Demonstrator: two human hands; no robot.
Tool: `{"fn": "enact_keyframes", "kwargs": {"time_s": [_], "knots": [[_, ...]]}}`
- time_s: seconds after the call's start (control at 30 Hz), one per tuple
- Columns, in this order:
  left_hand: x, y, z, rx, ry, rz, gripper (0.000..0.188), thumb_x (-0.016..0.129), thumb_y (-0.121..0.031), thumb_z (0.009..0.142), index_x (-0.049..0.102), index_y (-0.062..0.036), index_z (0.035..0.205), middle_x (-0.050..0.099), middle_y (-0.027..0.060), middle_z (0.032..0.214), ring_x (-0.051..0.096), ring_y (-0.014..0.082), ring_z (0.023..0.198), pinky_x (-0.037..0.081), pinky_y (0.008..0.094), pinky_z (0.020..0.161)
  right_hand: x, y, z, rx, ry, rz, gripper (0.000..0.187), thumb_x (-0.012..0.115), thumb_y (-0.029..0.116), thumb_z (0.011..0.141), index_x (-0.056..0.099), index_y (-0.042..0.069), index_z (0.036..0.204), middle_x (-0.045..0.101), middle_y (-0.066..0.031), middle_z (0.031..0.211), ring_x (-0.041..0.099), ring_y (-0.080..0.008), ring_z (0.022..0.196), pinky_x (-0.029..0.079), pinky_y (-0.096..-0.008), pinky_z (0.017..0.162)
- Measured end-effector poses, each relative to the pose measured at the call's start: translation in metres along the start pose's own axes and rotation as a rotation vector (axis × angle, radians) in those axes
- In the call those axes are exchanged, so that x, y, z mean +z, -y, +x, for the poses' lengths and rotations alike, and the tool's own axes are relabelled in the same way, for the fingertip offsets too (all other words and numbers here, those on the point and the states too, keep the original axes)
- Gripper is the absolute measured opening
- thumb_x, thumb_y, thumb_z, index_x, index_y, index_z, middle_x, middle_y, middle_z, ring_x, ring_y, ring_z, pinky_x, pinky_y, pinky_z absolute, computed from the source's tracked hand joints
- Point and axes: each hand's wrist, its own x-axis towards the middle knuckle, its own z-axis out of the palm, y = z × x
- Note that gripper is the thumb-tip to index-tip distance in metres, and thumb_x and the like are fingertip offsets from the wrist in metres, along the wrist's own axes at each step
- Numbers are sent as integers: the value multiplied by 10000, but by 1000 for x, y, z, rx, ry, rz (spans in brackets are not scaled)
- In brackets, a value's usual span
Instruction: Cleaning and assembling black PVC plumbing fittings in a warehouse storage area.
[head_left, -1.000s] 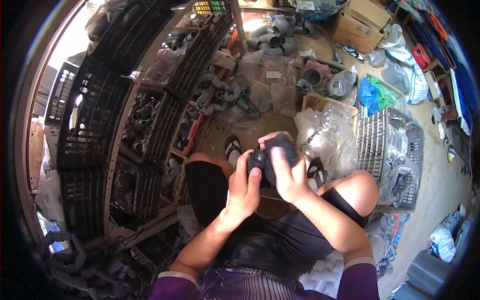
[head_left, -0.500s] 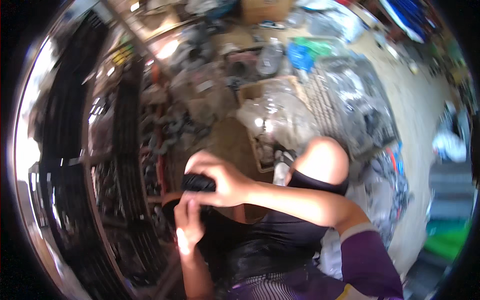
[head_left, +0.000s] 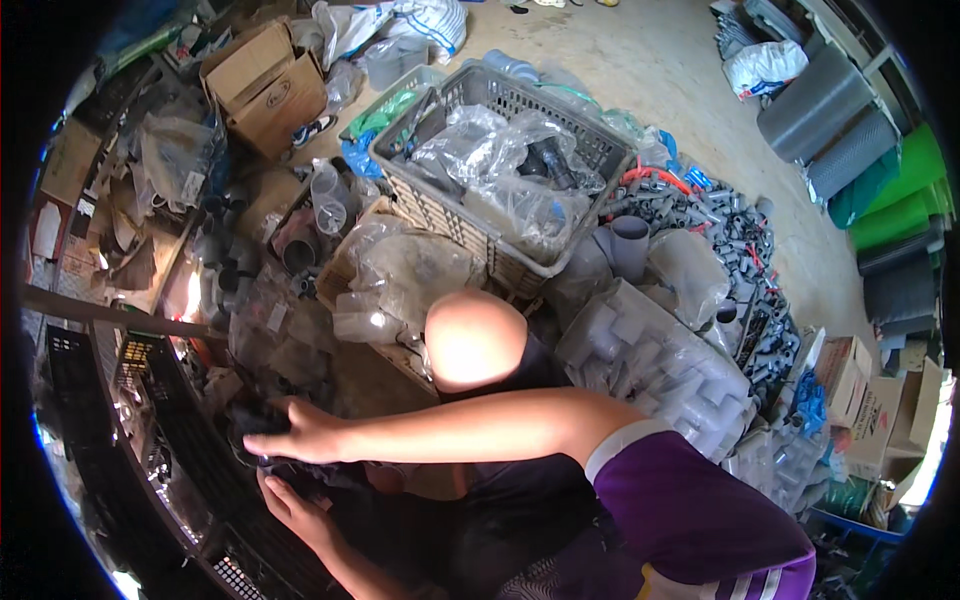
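Observation:
My right hand (head_left: 302, 434) reaches across to the left, its fingers curled over a dark black bundle (head_left: 256, 424) at the edge of the black slatted crates. The bundle's exact kind is lost in shadow. Just below, my left hand (head_left: 298, 512) lies with fingers stretched out beside more black material (head_left: 308, 476); its fingertips are partly in the dark. A stack of black slatted crates (head_left: 190, 440) stands right by both hands.
Ahead is a grey plastic crate (head_left: 440, 212) of bagged parts. My bare knee (head_left: 476, 340) rises before a smaller tan crate (head_left: 340, 275). On the right lie clear-bagged white fittings (head_left: 660, 365) and a heap of grey fittings (head_left: 765, 300). A cardboard box (head_left: 275, 95) stands far left.
The view has swung toward the right. My right arm now stretches further left, and the black bundle has gone from before my body to beside the slatted crates. My hands are slightly further apart.

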Motion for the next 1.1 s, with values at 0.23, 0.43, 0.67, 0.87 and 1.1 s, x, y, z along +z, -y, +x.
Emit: {"fn": "enact_keyframes", "kwargs": {"time_s": [0.23, 0.43, 0.67, 0.87, 1.1], "knots": [[34, -9, 30, -165, -2, -402, 619, 408, -494, 1033, 583, 73, 1207, 644, 114, 1076, 624, 181, 951, 502, 323, 845, -33, 23, -4, -229, -113, -390, 457, 759, 284, 794, 631, -34, 1096, 692, -220, 946, 678, -344, 946, 514, -399, 854], [63, -38, 55, -23, 270, -273, 571, 386, -520, 1015, 631, -5, 1029, 606, 38, 845, 563, 114, 707, 447, 257, 614, -64, 45, 3, -202, -287, -439, 435, 739, 271, 806, 633, -35, 1096, 690, -200, 919, 679, -308, 889, 510, -399, 812], [77, -84, 51, 9, 276, -306, 677, 655, -484, 892, 534, 4, 1345, 644, 77, 960, 627, 116, 746, 493, 221, 570, -80, 70, 19, 90, -449, 254, 399, 740, 329, 825, 645, 15, 1053, 682, -74, 937, 645, -185, 826, 516, -360, 754], [92, -95, 58, 26, 546, -476, 418, 613, -211, 959, 577, -4, 1320, 657, 46, 967, 609, 95, 794, 499, 231, 677, -114, 81, 7, 322, -393, 450, 285, 726, 315, 847, 649, 88, 999, 666, -27, 851, 651, -145, 727, 532, -312, 666], [57, -90, 46, 38, 544, -552, 430, 657, -131, 942, 564, 5, 1338, 658, 56, 1080, 585, 100, 943, 487, 242, 800, -79, 84, 5, 382, -329, 456, 261, 724, 282, 862, 637, 80, 1002, 659, -34, 873, 651, -148, 750, 535, -307, 674]]}}
